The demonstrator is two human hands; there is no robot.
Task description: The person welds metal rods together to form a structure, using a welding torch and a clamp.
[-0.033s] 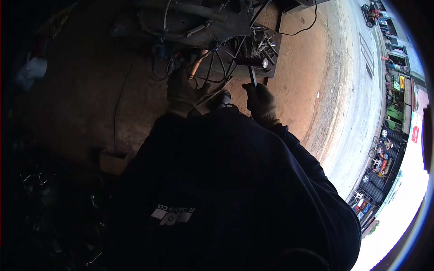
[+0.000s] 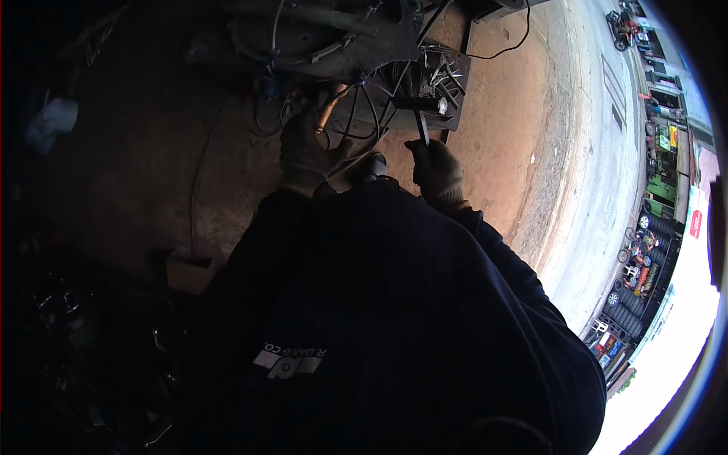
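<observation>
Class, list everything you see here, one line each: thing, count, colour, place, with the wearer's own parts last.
hammer: one, dark, upper centre
orange object: one, orange, beside the left hand
metal assembly: one, dark, top centre
metal pieces: several, grey, right of assembly
cables: several, black, upper half
box: one, brown, left
pale object: one, whitish, far left
motorcycle: one, dark, top right
tyres: many, black, right
left hand: one, greyish glove, centre
right hand: one, greyish glove, gripping hammer

Dk navy long-slv fabric top [image 2: 394, 303] is worn, w/ pale geometric chest logo [image 2: 285, 359] printed on; L hand [image 2: 305, 157] & R hand [image 2: 438, 171] are covered by grey-brown fabric gloves [image 2: 441, 179].
</observation>
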